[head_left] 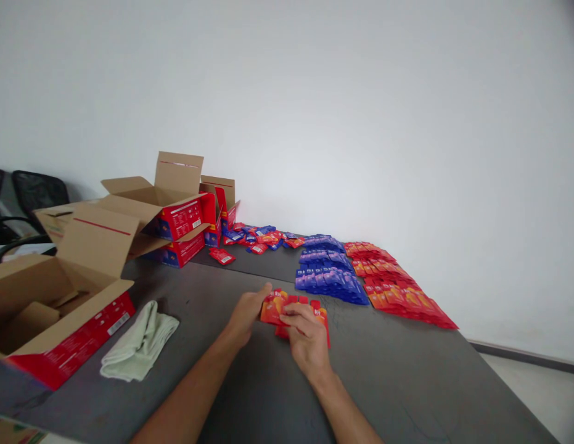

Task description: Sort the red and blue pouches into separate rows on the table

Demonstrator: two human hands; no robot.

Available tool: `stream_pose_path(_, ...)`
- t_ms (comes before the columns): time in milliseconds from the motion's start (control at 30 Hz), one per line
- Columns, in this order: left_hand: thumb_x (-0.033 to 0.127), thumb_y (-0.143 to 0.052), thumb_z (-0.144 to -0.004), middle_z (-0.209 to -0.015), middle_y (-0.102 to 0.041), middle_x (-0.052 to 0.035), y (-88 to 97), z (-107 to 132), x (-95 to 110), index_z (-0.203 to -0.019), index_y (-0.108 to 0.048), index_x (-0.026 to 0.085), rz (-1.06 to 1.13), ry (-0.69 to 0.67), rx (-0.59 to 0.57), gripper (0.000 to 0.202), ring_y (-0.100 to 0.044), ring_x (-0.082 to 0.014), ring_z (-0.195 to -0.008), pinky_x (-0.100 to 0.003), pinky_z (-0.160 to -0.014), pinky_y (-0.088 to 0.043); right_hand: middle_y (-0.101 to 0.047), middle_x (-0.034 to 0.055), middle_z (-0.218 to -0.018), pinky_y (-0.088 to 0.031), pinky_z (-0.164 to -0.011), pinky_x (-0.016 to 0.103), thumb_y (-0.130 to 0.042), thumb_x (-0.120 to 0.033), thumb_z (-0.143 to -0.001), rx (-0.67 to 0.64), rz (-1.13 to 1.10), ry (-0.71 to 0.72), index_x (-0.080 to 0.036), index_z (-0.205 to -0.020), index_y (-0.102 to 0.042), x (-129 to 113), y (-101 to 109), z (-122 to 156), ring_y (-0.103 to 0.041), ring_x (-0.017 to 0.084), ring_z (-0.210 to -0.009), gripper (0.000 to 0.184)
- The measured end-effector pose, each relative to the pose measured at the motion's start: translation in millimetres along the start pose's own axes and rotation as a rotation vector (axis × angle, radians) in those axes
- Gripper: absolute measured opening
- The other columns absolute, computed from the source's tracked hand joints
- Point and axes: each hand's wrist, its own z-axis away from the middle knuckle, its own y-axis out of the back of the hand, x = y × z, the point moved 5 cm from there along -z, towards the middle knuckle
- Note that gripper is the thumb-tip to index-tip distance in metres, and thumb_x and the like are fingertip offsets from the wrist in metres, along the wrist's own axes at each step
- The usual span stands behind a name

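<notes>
Head view, 1 tabletop [407, 382], grey.
Item 1: fanned row of red sachets [274, 306], lying near the middle, just short of the laid rows.
Left hand [246, 314]: fingers closed on the row's left end.
Right hand [307, 339]: curled over its right half, pressing down.
Item 2: blue rows [328, 277].
Item 3: red-orange rows [397, 290], alongside.
Item 4: loose heap [261, 237], mixed, at the wall.
Item 5: green cloth [139, 342].
Item 6: open carton [60, 308].
Step, as judged: evening up the overlap. Shifting it would call for a flat slide with 2 hands, keeping the fan intact.
</notes>
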Motion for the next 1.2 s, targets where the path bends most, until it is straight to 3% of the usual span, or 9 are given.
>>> stream_pose_path(67, 0.059, -0.068, -0.070, -0.066, -0.067, -0.0057, -9.3, 0.6, -4.5, -0.076, -0.070, 0.010, 0.149, 0.048, -0.103, 0.049, -0.057, -0.0147, -0.055, -0.026, -0.056, -0.043, -0.066, 0.0052, -0.101, -0.049, -0.086, 0.036, -0.055, -0.012, -0.080, -0.128, 0.040, 0.026, -0.028, -0.085, -0.075, -5.1, -4.1, 1.3, -0.061, 0.019, -0.095, 0.026)
stream_pose_path(167, 0.052, -0.076, -0.064, -0.075, -0.071, -0.0087, -13.0, 1.5, -5.8, -0.085, -0.072, 0.009, 0.237, 0.069, -0.134, 0.048, -0.062, -0.0162, -0.061, -0.028, -0.061, -0.048, -0.064, 0.0042, -0.111, -0.043, -0.097, 0.038, -0.048, -0.005, -0.075, -0.276, 0.107, -0.032, -0.026, -0.094, -0.072, -3.8, -4.0, 1.3, -0.057, 0.019, -0.107, 0.037)
stream_pose_path(367, 0.044, -0.079, -0.064, -0.093, -0.072, -0.0090, -15.2, 8.6, 3.2, -0.099, -0.070, 0.014, 0.198, -0.023, -0.175, 0.047, -0.067, -0.0196, -0.077, -0.030, -0.069, -0.052, -0.066, 0.0036, -0.087, -0.049, -0.073, 0.029, -0.057, -0.033, -0.086, -0.006, 0.070, -0.371, -0.019, -0.100, -0.063, 31.0, 8.9, -0.4, -0.061, 0.017, -0.077, 0.021)
stream_pose_path(533, 0.037, -0.078, -0.063, -0.086, -0.072, -0.0067, -16.1, 9.7, 7.6, -0.087, -0.070, 0.013, 0.163, -0.105, -0.154, 0.034, -0.065, -0.0173, -0.075, -0.028, -0.072, -0.050, -0.062, 0.0007, -0.070, -0.044, -0.061, 0.025, -0.059, -0.043, -0.086, -0.123, 0.051, -0.411, -0.018, -0.077, -0.063, 35.9, 1.3, 2.2, -0.055, 0.015, -0.063, 0.026)
stream_pose_path(733, 0.032, -0.076, -0.061, -0.057, -0.059, 0.0034, -6.3, 4.1, 3.9, -0.062, -0.060, 0.014, 0.072, -0.160, 0.064, 0.024, -0.051, -0.0091, -0.052, -0.021, -0.052, -0.039, -0.059, -0.0010, -0.060, -0.038, -0.048, 0.023, -0.064, -0.047, -0.082, -0.162, -0.003, -0.469, -0.018, -0.071, -0.065, 31.7, -2.7, 4.9, -0.049, 0.012, -0.051, 0.031)
stream_pose_path(833, 0.036, -0.074, -0.065, -0.060, -0.060, 0.0024, -5.8, 4.9, 4.0, -0.064, -0.061, 0.014, 0.016, -0.160, 0.074, 0.025, -0.052, -0.0095, -0.053, -0.021, -0.052, -0.040, -0.062, -0.0003, -0.063, -0.041, -0.049, 0.023, -0.065, -0.050, -0.081, -0.152, -0.033, -0.492, -0.018, -0.072, -0.066, 35.7, -2.3, 5.7, -0.052, 0.013, -0.053, 0.032)
stream_pose_path(933, 0.042, -0.068, -0.072, -0.070, -0.066, -0.0013, -9.7, 6.4, 0.3, -0.080, -0.064, 0.015, -0.017, -0.082, -0.001, 0.028, -0.059, -0.0122, -0.058, -0.021, -0.051, -0.042, -0.066, 0.0015, -0.070, -0.047, -0.057, 0.025, -0.064, -0.051, -0.080, -0.094, -0.074, -0.515, -0.018, -0.079, -0.069, 41.4, 2.2, 4.9, -0.059, 0.016, -0.061, 0.033)
stream_pose_path(1067, 0.030, -0.071, -0.069, -0.082, -0.071, -0.0034, -17.8, 3.5, -11.2, -0.104, -0.055, 0.019, -0.002, 0.002, -0.142, 0.041, -0.066, -0.0160, -0.065, -0.024, -0.055, -0.049, -0.068, 0.0032, -0.071, -0.049, -0.056, 0.028, -0.058, -0.051, -0.084, -0.078, -0.112, -0.568, -0.017, -0.096, -0.071, 53.6, 10.4, 2.2, -0.060, 0.017, -0.058, 0.039)
stream_pose_path(1200, 0.024, -0.068, -0.069, -0.077, -0.070, -0.0029, -10.6, -13.2, -27.1, -0.110, -0.052, 0.017, -0.053, -0.054, -0.038, 0.045, -0.066, -0.0169, -0.062, -0.026, -0.057, -0.050, -0.071, 0.0070, -0.086, -0.054, -0.071, 0.035, -0.053, -0.037, -0.085, 0.000, 0.152, -0.456, -0.019, -0.108, -0.069, 64.7, 40.1, -5.9, -0.066, 0.021, -0.073, 0.033)
